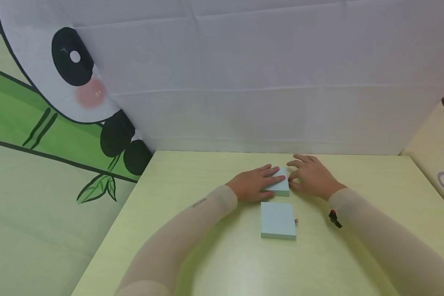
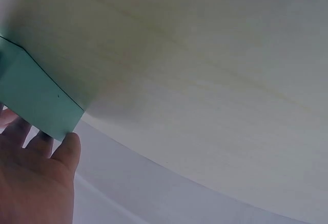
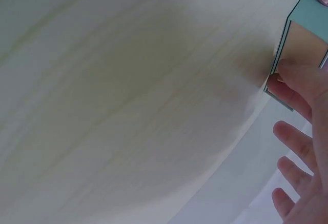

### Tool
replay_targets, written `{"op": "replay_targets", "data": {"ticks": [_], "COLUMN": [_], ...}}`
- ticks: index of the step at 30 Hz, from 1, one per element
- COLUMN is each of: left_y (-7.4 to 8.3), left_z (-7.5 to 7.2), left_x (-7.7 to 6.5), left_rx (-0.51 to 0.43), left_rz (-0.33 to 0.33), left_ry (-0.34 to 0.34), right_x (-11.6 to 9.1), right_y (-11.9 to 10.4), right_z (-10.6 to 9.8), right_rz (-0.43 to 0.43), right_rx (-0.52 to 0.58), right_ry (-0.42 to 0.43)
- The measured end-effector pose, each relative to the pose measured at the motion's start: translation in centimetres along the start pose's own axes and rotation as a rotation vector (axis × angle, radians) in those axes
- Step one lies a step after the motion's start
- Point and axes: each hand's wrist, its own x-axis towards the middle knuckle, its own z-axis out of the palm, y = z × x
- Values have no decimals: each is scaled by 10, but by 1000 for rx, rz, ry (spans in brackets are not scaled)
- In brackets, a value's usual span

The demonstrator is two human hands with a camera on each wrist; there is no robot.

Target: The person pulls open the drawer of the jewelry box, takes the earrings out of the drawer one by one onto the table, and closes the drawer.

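Note:
Two small light blue boxes lie on the table, one behind the other. On top of the far box (image 1: 281, 187) rests my left hand (image 1: 253, 183), its fingers spread nearly straight and its thumb by the near edge. My right hand (image 1: 312, 176) is at that box's right side. In the right wrist view, thumb and forefinger pinch a small pull tab (image 3: 281, 79) on a brown inner panel (image 3: 303, 45); the other fingers are spread. The left wrist view shows the box's green side (image 2: 38, 90) against the fingers. Closer to me, the near box (image 1: 277, 220) lies untouched.
A small brown tab (image 1: 296, 221) sticks out of the near box's right side. The pale wooden table (image 1: 214, 255) ends at a white cloth wall (image 1: 262, 119) close behind the far box. Printed cloth (image 1: 70, 164) hangs at the left.

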Motion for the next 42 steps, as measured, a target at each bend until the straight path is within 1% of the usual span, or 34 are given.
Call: {"op": "replay_targets", "data": {"ticks": [4,11,15,29,32,37,42], "left_y": [1,1,1,3,4,3,3], "left_z": [-3,-3,-3,-3,-2,1,2], "left_x": [-2,-4,-5,-10,-11,-13,-14], "left_rx": [-7,-11,-4,-34,-46,-35,-23], "left_rz": [1,11,15,18,24,28,30], "left_ry": [-4,-3,-1,0,4,1,1], "right_x": [1,3,2,-1,-2,-3,-4], "right_y": [-3,-9,-10,-17,-18,-21,-25], "right_z": [1,-3,-4,-7,-6,-5,-5], "right_rz": [-6,11,19,5,6,12,7], "right_rx": [-5,-24,-29,-47,-53,-54,-57], "right_ry": [13,-11,-10,-6,-14,-37,-29]}}
